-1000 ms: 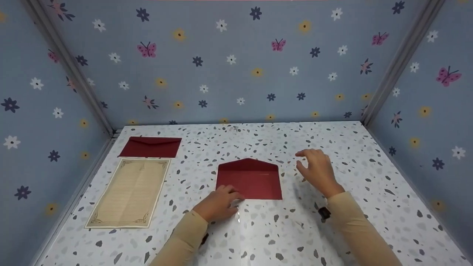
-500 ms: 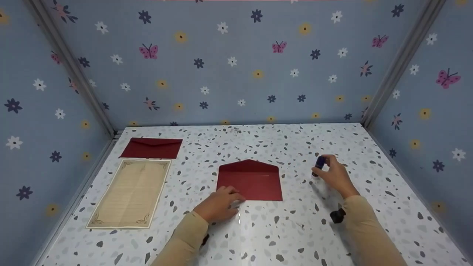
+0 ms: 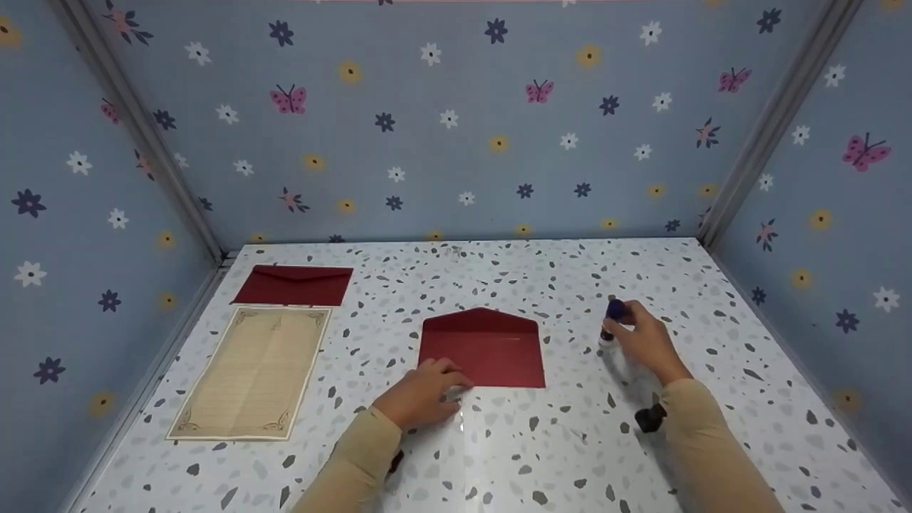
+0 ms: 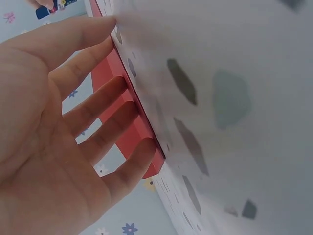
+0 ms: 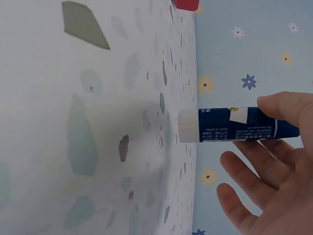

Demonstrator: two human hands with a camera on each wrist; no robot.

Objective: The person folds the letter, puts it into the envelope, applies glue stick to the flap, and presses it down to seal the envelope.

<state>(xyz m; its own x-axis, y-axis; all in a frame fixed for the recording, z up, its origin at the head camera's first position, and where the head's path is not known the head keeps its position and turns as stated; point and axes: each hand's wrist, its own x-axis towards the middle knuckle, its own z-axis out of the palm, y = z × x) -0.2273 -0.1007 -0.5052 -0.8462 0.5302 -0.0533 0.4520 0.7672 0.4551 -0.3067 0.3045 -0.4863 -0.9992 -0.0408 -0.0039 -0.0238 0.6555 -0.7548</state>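
Over the last second the right hand (image 3: 645,343) has drawn off rightward, its fingers now clamped on one blue tube (image 5: 234,125), held upright, white end down. The left hand's (image 3: 420,392) fingers, spread apart, touch one red envelope (image 3: 491,350), flap up, contents hidden. A second envelope (image 3: 292,288), folded, lies beyond one cream sheet (image 3: 249,370) on the speckled worktop (image 3: 499,456), inside three flowered walls (image 3: 442,157).

Passage between open envelope (image 3: 490,350) and tube (image 5: 236,127)
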